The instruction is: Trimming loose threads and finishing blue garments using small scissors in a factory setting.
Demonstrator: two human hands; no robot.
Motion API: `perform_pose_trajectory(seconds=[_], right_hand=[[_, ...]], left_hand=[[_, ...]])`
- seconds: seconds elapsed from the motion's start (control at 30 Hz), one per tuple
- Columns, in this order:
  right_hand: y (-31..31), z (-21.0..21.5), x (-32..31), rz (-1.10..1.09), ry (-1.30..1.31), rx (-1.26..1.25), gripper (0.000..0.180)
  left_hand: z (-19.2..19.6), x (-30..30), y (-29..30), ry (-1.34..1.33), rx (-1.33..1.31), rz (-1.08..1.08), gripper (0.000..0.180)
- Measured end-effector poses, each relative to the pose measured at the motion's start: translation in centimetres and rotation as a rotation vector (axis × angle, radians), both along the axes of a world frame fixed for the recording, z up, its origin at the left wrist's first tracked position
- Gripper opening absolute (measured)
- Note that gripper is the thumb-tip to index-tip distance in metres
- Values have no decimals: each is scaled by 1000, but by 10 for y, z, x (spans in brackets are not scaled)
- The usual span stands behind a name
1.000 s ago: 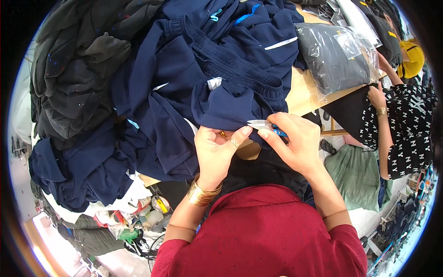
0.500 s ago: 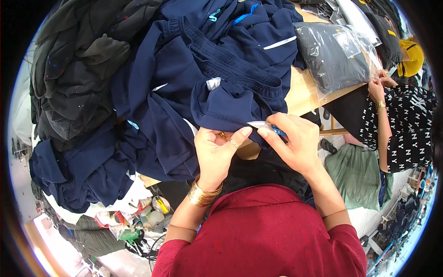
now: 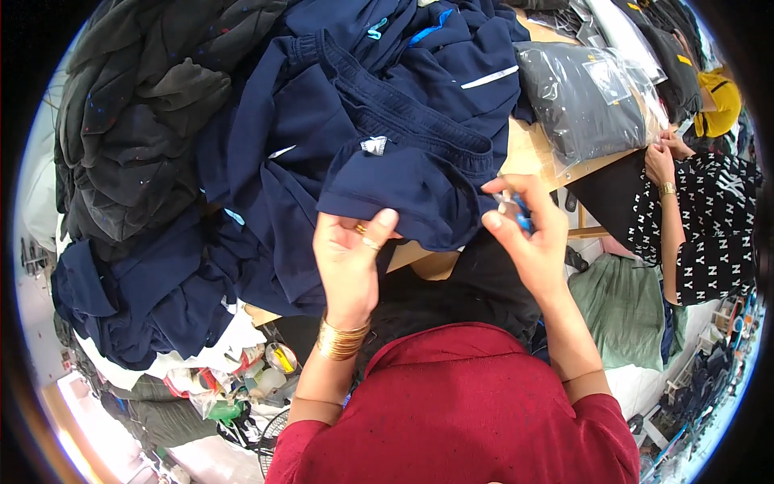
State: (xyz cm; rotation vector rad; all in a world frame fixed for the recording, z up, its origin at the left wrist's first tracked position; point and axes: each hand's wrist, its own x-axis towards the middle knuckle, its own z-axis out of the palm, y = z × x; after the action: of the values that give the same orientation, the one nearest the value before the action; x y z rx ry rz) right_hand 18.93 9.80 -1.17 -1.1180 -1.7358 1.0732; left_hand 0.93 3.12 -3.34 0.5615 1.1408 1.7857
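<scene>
A navy garment with a gathered elastic waistband [image 3: 403,121] lies in front of me, and its hemmed leg end [image 3: 399,189] is lifted toward me. My left hand [image 3: 351,250] pinches the near edge of that hem between thumb and fingers. Just right of the cloth and apart from it, my right hand [image 3: 528,234] is closed around a pair of thread snips [image 3: 522,216] with blue on the handle. The snips are blurred and partly hidden by the fingers. A small white tag [image 3: 374,145] shows on the garment beyond the hem.
More navy garments [image 3: 137,298] are heaped at left, below a dark grey cloth pile [image 3: 153,105]. At right, a clear bag of folded dark clothing [image 3: 592,101] lies on the wooden table [image 3: 528,157]. Beyond it, another person's hands [image 3: 665,153] work at the bag's edge.
My right hand has drawn back from the hem with the snips, moving right and slightly up. My left hand has shifted left, and the hem now lies spread wider.
</scene>
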Motion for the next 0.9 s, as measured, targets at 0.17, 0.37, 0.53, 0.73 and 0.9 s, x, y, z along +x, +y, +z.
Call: perform_pose_trajectory(seconds=[0.17, 0.37, 0.53, 0.73, 0.9], right_hand=[[7, -8, 2, -56, -10, -63, 6], [6, -12, -3, 20, -33, -178, 5], [4, -15, -14, 143, -18, -119, 16], [2, -18, -40, 195, 241, -584, 15], [3, -20, -49, 171, 318, -463, 11]], left_hand=[[-1, -19, -2, -38, -7, 32, 41], [-3, -21, -4, -52, -38, 48, 41], [-4, -20, -4, -114, -49, 24, 36], [-6, -4, -3, -250, -75, -97, 33], [-11, 3, -11, -168, -117, -135, 42]])
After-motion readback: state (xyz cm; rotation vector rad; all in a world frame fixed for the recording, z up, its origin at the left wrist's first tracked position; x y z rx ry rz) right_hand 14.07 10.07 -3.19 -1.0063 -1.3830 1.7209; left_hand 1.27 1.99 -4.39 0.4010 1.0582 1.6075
